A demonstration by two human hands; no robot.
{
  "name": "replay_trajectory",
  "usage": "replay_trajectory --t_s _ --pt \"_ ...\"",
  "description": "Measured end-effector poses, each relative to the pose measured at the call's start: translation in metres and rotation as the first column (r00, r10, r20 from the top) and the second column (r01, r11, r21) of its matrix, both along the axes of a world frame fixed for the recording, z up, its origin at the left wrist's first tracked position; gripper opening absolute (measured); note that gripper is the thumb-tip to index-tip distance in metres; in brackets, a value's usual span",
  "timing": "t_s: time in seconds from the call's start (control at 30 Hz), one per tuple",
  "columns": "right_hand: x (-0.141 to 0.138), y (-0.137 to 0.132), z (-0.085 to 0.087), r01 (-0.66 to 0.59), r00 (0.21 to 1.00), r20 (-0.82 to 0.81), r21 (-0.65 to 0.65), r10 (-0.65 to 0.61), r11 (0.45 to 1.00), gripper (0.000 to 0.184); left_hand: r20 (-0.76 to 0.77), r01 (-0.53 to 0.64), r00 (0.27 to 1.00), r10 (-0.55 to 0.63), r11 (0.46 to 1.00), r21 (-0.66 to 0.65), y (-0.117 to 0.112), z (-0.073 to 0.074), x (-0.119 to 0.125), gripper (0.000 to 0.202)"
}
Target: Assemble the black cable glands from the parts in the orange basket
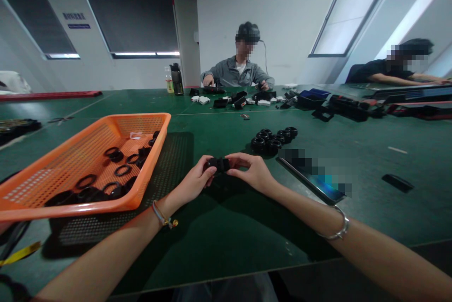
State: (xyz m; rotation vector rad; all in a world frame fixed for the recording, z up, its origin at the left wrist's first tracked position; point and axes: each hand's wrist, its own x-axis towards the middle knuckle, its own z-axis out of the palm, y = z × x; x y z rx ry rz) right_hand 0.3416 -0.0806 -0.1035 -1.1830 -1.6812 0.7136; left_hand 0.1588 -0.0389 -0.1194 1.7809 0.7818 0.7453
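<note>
Between my two hands, just above the green table, is a black cylindrical plastic part point(219, 165) with a raised band round its middle. My left hand point(198, 177) grips its left end, thumb in front. The fingers of my right hand point(251, 170) close on its right end. Whether it is one piece or two joined pieces I cannot tell. To the left, an orange perforated basket point(155, 165) holds several loose black rings point(123, 170) and round parts. Beyond my right hand stands a cluster of similar black ring-shaped parts point(273, 140).
A phone point(312, 180) lies right of my hands, with a small black piece point(397, 183) farther right. Across the green table point(212, 241), a person point(240, 69) sits behind scattered black and white parts. Another person point(381, 69) works at far right. Bottles point(176, 79) stand at the back.
</note>
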Motion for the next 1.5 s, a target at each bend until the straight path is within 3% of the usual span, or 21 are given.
replay_trajectory --t_s 0.37,0.53,0.73,1.03,1.5 --pt "0.0000 -0.0003 0.0021 0.032 0.999 0.025 -0.038 -0.031 0.999 0.032 -0.014 -0.005 1.000 0.005 1.000 0.003 -0.0008 0.0018 -0.0002 0.028" --pt "0.0022 0.0014 0.0003 -0.016 1.000 0.005 -0.064 0.016 0.998 0.037 -0.008 -0.011 1.000 0.011 1.000 0.017 0.0001 -0.0003 0.0004 0.026" --pt "0.0036 0.0025 -0.0016 -0.022 0.998 0.059 0.015 0.022 1.000 0.030 -0.010 -0.007 1.000 0.007 1.000 0.018 -0.0011 0.0018 0.0006 0.027" --pt "0.0010 0.0021 -0.0006 0.033 0.999 -0.015 0.009 -0.032 0.999 0.039 0.017 0.041 0.999 -0.040 0.999 -0.021 -0.0012 0.0025 -0.0008 0.042" --pt "0.0007 0.0011 -0.0009 0.038 0.999 -0.014 -0.032 -0.038 0.999 0.030 -0.106 0.024 0.994 -0.021 0.999 0.027 -0.0048 0.0071 -0.0012 0.027"
